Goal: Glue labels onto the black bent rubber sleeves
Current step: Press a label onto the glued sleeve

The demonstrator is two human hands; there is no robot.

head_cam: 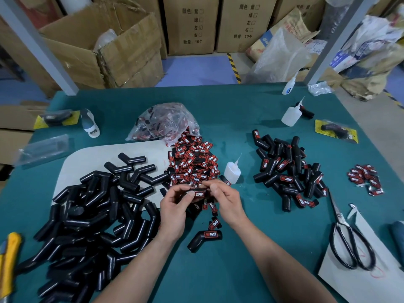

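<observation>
My left hand (175, 206) and my right hand (225, 199) together hold one black bent rubber sleeve (197, 192) above the table's middle, thumbs pressing a red-and-white label (199, 194) onto it. A heap of unlabelled sleeves (87, 215) lies at the left. A pile of loose labels (192, 167) sits just beyond my hands, spilling from a clear bag (164, 121). Labelled sleeves (288, 173) are heaped at the right. One labelled sleeve (205, 237) lies alone near my wrists. A small glue bottle (232, 171) stands beside the label pile.
The green table (240, 127) also carries two more glue bottles (289, 115), scissors (347, 237) on white paper at the right, a small label cluster (365, 178), packaged sleeves on yellow cards (336, 130), and a yellow knife (8, 259) at the left edge. Cardboard boxes stand behind.
</observation>
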